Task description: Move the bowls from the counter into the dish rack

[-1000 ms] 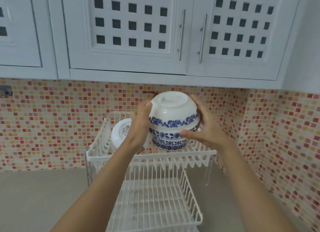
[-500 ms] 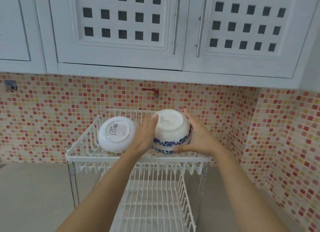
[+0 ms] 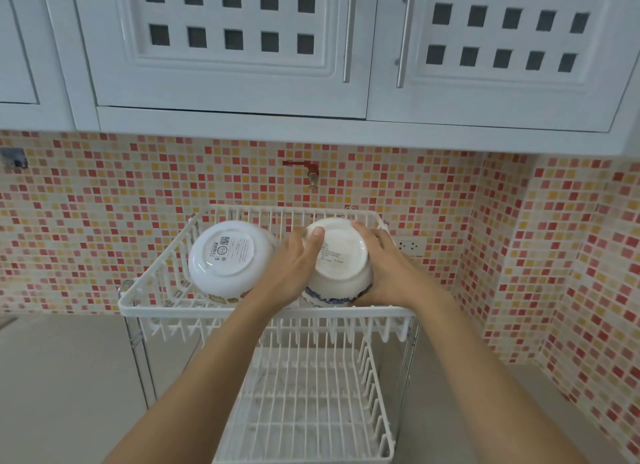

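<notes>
While we steady the blue-patterned bowl (image 3: 337, 266) upside down in the top tier of the dish rack (image 3: 263, 312), both our hands stay on it: the left hand (image 3: 294, 269) at its nine o'clock side, thumb hooked over the foot ring, and the right hand (image 3: 384, 269) at its three o'clock side, fingers spread and wrapped round the wall. Neither hand has let go, so we judge the bowl is being settled onto the wires, not yet released; whether its rim rests fully on the rack we cannot tell, because the front rail hides it. We hold it base-up, presumably so it drains and sits stable among the prongs. At nine o'clock from it, just beside our left hand, a white bowl (image 3: 230, 259) already leans inverted in the same tier, its labelled base tilted toward us. The two bowls stand close, and we cannot tell whether they touch, since our left hand lies between them. Below, toward six o'clock, the lower tier (image 3: 304, 411) holds nothing. Letting go carelessly could tip the bowl against its neighbour, so we would ease our fingers off once it feels seated.
</notes>
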